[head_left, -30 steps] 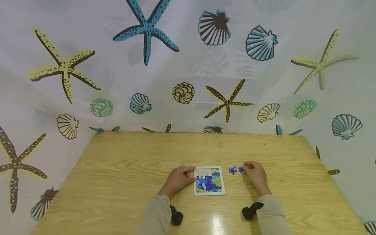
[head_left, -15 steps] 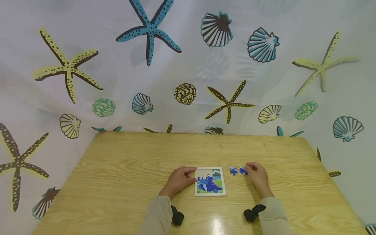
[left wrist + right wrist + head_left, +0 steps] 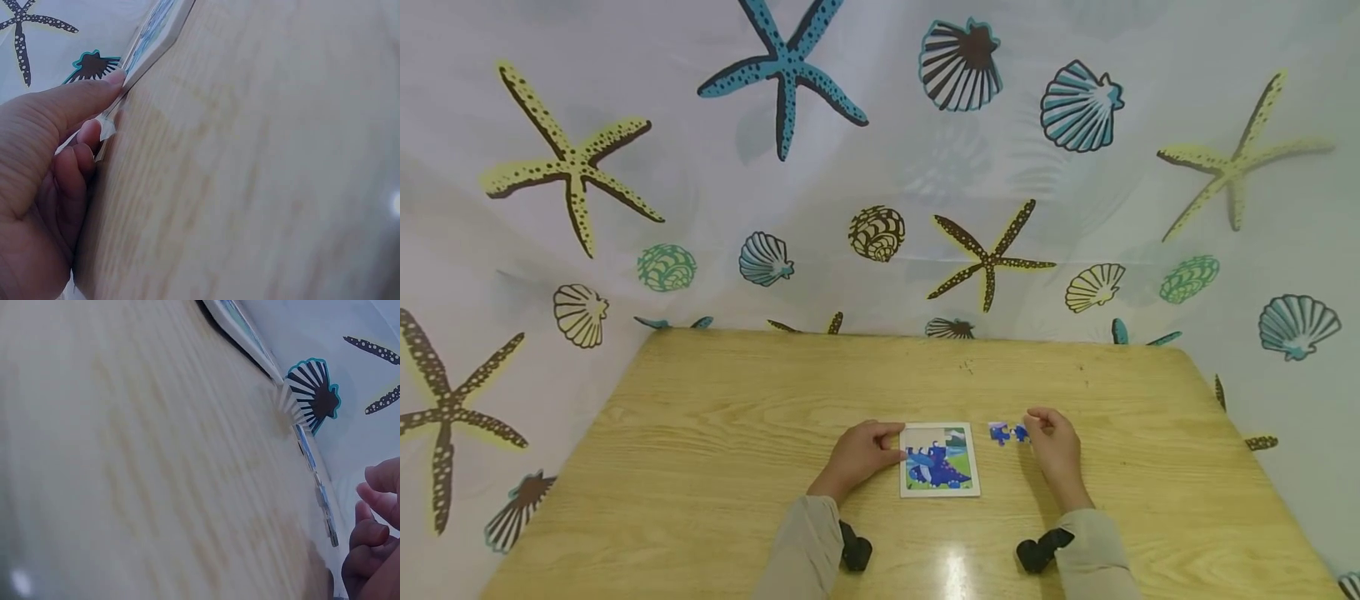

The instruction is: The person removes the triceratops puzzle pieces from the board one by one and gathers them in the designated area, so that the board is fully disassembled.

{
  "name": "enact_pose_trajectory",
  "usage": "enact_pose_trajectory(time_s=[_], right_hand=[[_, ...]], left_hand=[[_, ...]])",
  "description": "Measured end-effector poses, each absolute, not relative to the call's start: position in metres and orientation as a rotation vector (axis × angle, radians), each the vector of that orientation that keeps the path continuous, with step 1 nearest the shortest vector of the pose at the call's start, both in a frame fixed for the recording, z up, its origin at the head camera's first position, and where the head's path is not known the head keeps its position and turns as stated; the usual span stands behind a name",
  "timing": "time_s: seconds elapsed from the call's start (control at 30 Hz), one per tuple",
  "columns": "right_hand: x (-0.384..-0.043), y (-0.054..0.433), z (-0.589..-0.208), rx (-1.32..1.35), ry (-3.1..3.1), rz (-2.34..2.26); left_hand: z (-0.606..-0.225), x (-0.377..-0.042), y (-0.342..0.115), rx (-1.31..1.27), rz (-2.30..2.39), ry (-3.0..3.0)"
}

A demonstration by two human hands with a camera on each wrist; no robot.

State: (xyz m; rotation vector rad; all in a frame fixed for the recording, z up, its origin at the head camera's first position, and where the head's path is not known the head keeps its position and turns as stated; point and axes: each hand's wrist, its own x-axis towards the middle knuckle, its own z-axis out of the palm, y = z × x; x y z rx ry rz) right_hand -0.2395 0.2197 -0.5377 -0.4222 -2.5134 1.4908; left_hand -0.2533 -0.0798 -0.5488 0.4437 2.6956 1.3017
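Note:
A small square puzzle in a white frame (image 3: 941, 493), with a blue dinosaur picture and a bare patch at its upper left, lies flat on the table. My left hand (image 3: 859, 457) holds its left edge; in the left wrist view the thumb (image 3: 94, 97) touches the frame's rim. To the right of the frame lie two blue puzzle pieces, a left piece (image 3: 999, 432) and a right piece (image 3: 1021, 432), close together. Beside the right piece is my right hand (image 3: 1057, 450). The right wrist view shows its loosely bent fingers (image 3: 378, 475) just off the pieces, with nothing visible between them.
The wooden table (image 3: 737, 417) has light reflections near its front edge. A pale cloth (image 3: 820, 192) printed with starfish and shells hangs behind it and at both sides. A black wrist device (image 3: 856, 548) sits below each hand.
The right piece has turned slightly and sits a little apart from the left one. My right fingers have drawn off it. The left hand keeps its place at the frame; the view shifts slightly.

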Motion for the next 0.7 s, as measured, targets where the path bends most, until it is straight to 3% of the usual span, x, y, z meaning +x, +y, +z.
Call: enact_pose_trajectory(time_s=[0.7], right_hand=[[-0.239, 0.167, -0.540, -0.104, -2.567, 1.747]], left_hand=[[-0.548, -0.253, -0.079, 0.408, 1.301, 2.688]])
